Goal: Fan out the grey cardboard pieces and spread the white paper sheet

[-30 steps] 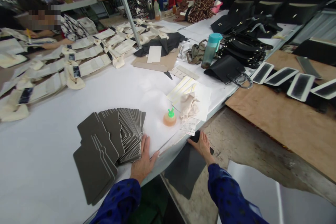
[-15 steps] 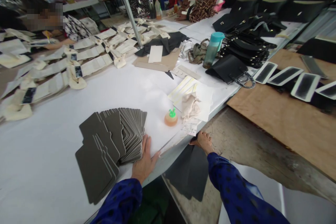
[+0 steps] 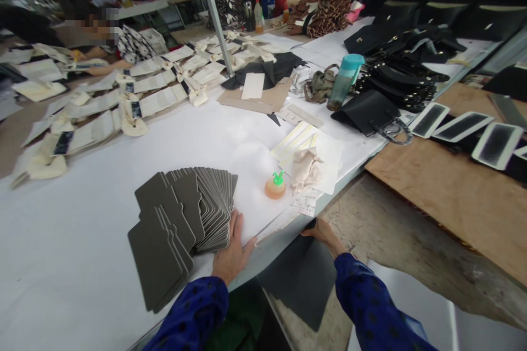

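My left hand lies flat at the table's near edge, fingers stretched out and thumb apart. Its fingers touch the right side of a fanned stack of dark grey-brown panels with rounded corners and pale edges. Below the table edge, my right hand is closed on the upper end of some dark grey sheets, which hang down beside the table. How many sheets it holds I cannot tell, as they overlap. A small round bottle of amber liquid with a green top stands beyond my left hand.
On the white table are a crumpled cloth, a teal-lidded bottle, a black bag and rows of cream pieces. A metal post rises mid-table. A wooden board lies right; a co-worker sits left.
The whole scene has shifted slightly right in view. The dark sheets in my right hand now hang as one broader overlapping shape. My left hand stays against the panels.
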